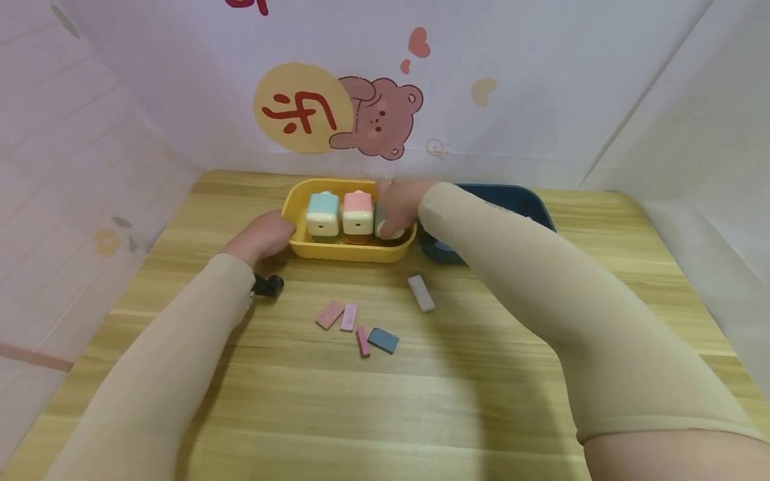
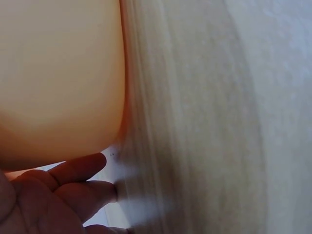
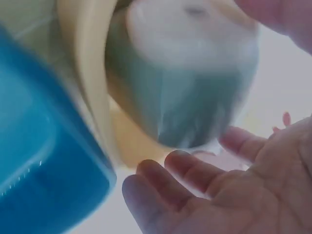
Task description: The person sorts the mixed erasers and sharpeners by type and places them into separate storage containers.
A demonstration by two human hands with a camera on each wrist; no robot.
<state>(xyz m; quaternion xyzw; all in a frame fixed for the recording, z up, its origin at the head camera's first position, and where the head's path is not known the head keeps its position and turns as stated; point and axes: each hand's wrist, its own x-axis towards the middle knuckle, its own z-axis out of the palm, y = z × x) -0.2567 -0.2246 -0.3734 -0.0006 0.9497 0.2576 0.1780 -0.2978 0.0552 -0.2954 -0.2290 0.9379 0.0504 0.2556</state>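
My left hand [image 1: 265, 237] touches the left end of a yellow bin [image 1: 345, 252]; in the left wrist view its fingers [image 2: 80, 168] lie loosely extended against the bin's outer wall. At the bin's right end, my right hand [image 1: 400, 204] holds a green-and-cream container [image 3: 190, 97] between thumb and fingers, partly hidden behind the hand in the head view. The right wrist view shows it tilted and blurred, with the index fingertip right at its edge. A blue-topped container [image 1: 324, 217] and a pink-topped container [image 1: 358, 215] stand beside it in the bin.
A dark blue bin [image 1: 529, 200] stands right of the yellow one, partly behind my right forearm. Nearer me on the wooden table lie a grey block [image 1: 421, 294], a blue tile [image 1: 383, 340], and several small pink pieces [image 1: 330, 314]. A white printed curtain backs the table.
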